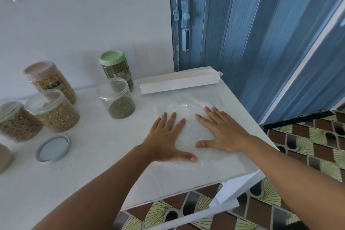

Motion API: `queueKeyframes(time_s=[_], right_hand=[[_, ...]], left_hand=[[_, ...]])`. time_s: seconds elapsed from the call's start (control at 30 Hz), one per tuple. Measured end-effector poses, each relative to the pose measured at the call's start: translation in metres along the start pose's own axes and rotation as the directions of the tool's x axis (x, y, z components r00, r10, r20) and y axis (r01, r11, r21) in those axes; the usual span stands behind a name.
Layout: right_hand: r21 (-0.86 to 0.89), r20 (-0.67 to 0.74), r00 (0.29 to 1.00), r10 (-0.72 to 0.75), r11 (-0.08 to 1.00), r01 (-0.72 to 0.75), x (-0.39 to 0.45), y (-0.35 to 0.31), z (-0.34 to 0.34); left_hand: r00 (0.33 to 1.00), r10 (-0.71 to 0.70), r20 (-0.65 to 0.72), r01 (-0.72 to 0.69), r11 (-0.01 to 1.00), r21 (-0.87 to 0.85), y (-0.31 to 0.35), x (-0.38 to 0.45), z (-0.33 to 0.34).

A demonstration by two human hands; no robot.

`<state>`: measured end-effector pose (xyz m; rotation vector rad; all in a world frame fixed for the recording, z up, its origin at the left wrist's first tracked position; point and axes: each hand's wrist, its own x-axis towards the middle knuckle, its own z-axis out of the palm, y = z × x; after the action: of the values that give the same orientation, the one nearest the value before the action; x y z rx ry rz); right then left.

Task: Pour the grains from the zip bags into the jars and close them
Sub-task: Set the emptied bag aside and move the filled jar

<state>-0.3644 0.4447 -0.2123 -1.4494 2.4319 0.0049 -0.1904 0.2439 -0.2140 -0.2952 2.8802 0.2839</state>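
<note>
I see my left hand [166, 136] and right hand [222, 132] pressed flat, fingers spread, on the empty bag [188, 136] lying under them; the open jar [116, 98] stands beyond my left fingertips.

Head view, seen from above and behind the arms.

A single wide-angle view is taken from the person's head, directed forward and down onto the white bench [89, 164]. The bench is seen from close by, with both forearms entering from the bottom edge. The wall and a blue folding door [261, 33] are taken in beyond, bent at the edges, probably by the lens. Patterned floor [308, 145] is seen at right. No second view is given.
</note>
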Motion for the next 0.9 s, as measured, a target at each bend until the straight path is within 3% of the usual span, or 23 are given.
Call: queueKeyframes(time_s=[0.13,0.3,0.5,0.63,0.77,0.9], right_hand=[[0.180,0.044,0.999,0.026,0.983,-0.033,0.003,-0.001,-0.011],[0.222,0.194,0.981,0.011,0.974,-0.054,-0.002,-0.004,-0.045],[0.318,0.007,1.000,-0.017,0.948,0.013,0.012,-0.053,-0.080],[0.360,-0.036,0.990,-0.137,0.922,0.141,0.034,-0.120,-0.091],[0.353,-0.041,0.965,-0.259,0.900,0.257,0.063,-0.208,-0.090],[0.360,-0.029,0.948,-0.316,0.882,0.304,0.099,-0.302,-0.074]], left_hand=[[1.000,0.000,0.010,0.001,0.999,-0.044,-0.001,0.001,-0.004],[0.993,-0.090,-0.071,0.061,0.941,-0.332,-0.001,-0.012,-0.026],[0.893,-0.268,-0.361,0.121,0.916,-0.382,-0.031,-0.066,-0.052],[0.726,-0.393,-0.564,0.189,0.903,-0.387,-0.076,-0.125,-0.063],[0.495,-0.486,-0.720,0.274,0.874,-0.402,-0.132,-0.196,-0.071],[0.276,-0.595,-0.755,0.404,0.785,-0.471,-0.197,-0.261,-0.075]])
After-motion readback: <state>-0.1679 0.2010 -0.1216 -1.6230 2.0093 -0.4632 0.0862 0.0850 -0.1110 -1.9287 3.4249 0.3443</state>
